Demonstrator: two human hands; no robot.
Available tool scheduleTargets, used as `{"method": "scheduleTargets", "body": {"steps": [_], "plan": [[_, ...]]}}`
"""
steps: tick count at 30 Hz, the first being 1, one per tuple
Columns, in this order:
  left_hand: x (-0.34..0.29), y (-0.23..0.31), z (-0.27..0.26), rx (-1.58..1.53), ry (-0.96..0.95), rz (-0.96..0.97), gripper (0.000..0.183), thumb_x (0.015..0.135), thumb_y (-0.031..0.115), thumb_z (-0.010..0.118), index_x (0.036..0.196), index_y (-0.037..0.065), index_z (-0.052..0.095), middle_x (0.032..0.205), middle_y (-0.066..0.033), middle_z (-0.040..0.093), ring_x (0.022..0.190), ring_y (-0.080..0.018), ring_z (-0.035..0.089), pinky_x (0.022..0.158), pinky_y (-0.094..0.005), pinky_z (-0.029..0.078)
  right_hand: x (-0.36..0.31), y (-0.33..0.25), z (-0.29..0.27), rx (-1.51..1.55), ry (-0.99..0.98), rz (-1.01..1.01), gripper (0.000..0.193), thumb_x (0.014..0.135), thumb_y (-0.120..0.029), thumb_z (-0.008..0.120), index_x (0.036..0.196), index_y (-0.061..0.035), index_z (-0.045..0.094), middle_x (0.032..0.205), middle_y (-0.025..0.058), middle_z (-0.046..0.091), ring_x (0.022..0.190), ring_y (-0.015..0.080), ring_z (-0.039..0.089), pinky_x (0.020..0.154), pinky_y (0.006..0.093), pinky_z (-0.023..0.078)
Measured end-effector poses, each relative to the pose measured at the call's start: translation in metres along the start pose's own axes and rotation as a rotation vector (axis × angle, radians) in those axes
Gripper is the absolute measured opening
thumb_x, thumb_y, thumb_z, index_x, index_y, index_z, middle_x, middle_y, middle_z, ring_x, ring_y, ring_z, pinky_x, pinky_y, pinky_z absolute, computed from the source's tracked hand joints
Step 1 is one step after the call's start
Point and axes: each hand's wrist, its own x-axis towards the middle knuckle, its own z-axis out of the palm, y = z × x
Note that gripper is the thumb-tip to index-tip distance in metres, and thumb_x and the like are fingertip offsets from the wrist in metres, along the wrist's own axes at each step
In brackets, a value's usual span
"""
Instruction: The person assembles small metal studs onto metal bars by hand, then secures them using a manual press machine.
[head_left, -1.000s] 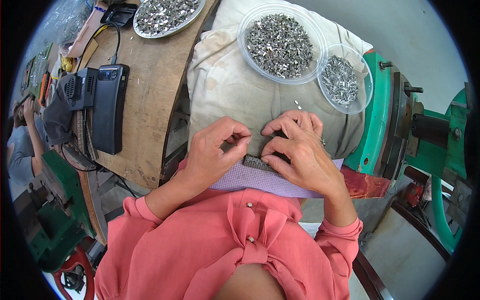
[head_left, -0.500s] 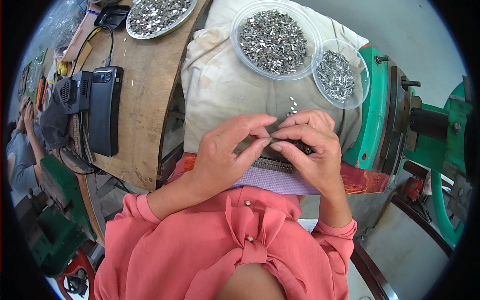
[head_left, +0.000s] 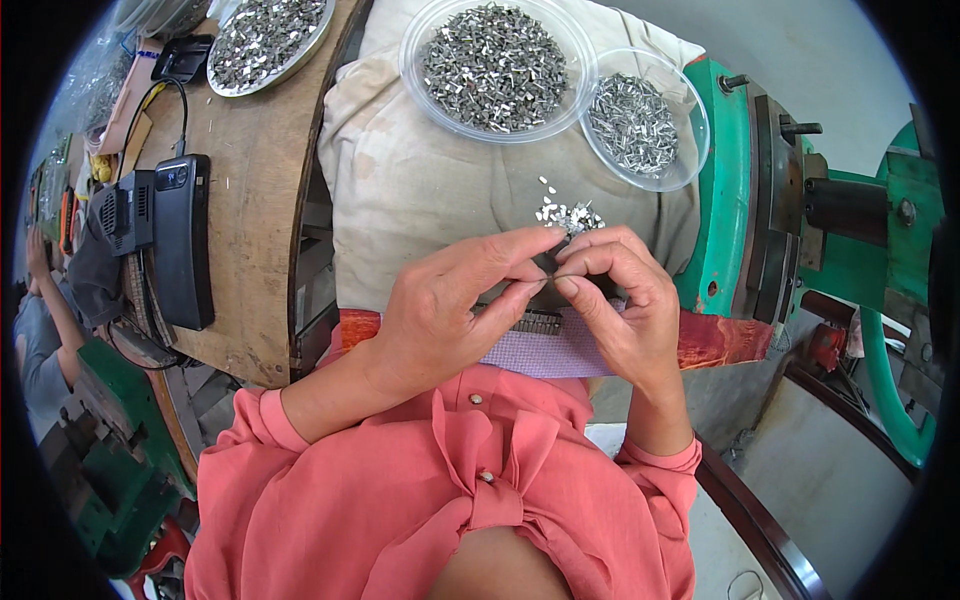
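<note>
My left hand (head_left: 445,285) and my right hand (head_left: 630,300) meet over the cloth-covered work surface, thumbs and forefingers pinched with the tips almost touching. Whatever lies between the fingertips is too small and too covered to make out. Just beyond the fingers sits a loose pile of small shiny metal pieces (head_left: 572,216), with a few strays on its far side. Under the hands, a dark comb-like metal strip (head_left: 540,322) shows in part beside a purple woven cloth (head_left: 535,352); my hands hide the rest of it.
Farther off stand a large clear tub of small metal pieces (head_left: 408,75) and a smaller tub of silvery ones (head_left: 702,140). Green machinery (head_left: 715,230) borders the right. On the wooden table (head_left: 255,200) at left are a black power bank (head_left: 183,245) and a heaped dish (head_left: 322,40). Another person's arm (head_left: 62,315) appears far left.
The view has shifted, so the tubs and table sit farther left and higher. More of the small metal pile shows beyond my fingers. Both hands keep their pinch close together.
</note>
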Motion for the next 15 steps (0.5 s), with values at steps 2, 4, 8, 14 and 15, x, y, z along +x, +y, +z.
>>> {"method": "scheduleTargets", "body": {"steps": [2,4,8,14,15], "plan": [[0.001,-0.001,0.004,-0.012,-0.005,-0.01,0.053,0.079,-0.011,0.069,0.13,0.001,0.06,0.111,-0.0095,0.071,0.084,-0.0164,0.073,0.075,-0.0289,0.057,-0.002,-0.001,0.001,0.042,0.002,0.034,0.009,0.082,-0.006,0.076,0.089,-0.0031,0.072,0.092,0.0069,0.068,0.085,0.0201,0.065,0.075,0.0311,0.048],[0.002,0.0,0.006,-0.022,-0.01,-0.017,0.053,0.079,-0.011,0.069,0.13,0.001,0.06,0.111,-0.0092,0.071,0.084,-0.0163,0.073,0.075,-0.0289,0.057,-0.002,-0.002,0.002,0.088,0.016,0.071,0.008,0.082,-0.004,0.075,0.089,-0.0016,0.072,0.091,0.0077,0.069,0.083,0.0198,0.065,0.072,0.0298,0.049],[0.004,0.003,0.006,0.009,-0.057,-0.028,0.058,0.078,-0.011,0.069,0.133,0.002,0.058,0.11,-0.0094,0.071,0.084,-0.0162,0.072,0.075,-0.0291,0.057,-0.001,-0.002,0.002,0.047,0.012,-0.041,0.007,0.083,0.0,0.074,0.089,-0.0001,0.071,0.088,0.0087,0.069,0.079,0.0192,0.066,0.068,0.0293,0.051],[-0.001,0.0,-0.006,0.049,-0.044,-0.062,0.066,0.078,-0.007,0.072,0.141,0.001,0.052,0.108,-0.011,0.071,0.088,-0.0182,0.071,0.082,-0.0308,0.055,-0.013,0.003,-0.004,0.011,0.015,0.074,0.006,0.083,0.001,0.073,0.089,-0.0005,0.071,0.089,0.009,0.069,0.08,0.0203,0.067,0.07,0.0311,0.052],[-0.003,-0.003,-0.012,0.125,-0.012,-0.05,0.066,0.079,-0.006,0.072,0.141,0.0,0.051,0.107,-0.0117,0.071,0.09,-0.0193,0.07,0.085,-0.0313,0.054,-0.015,0.004,-0.005,0.004,0.02,0.124,0.006,0.082,0.0,0.073,0.088,-0.0006,0.071,0.091,0.0092,0.069,0.082,0.0217,0.067,0.073,0.0323,0.052]]}}
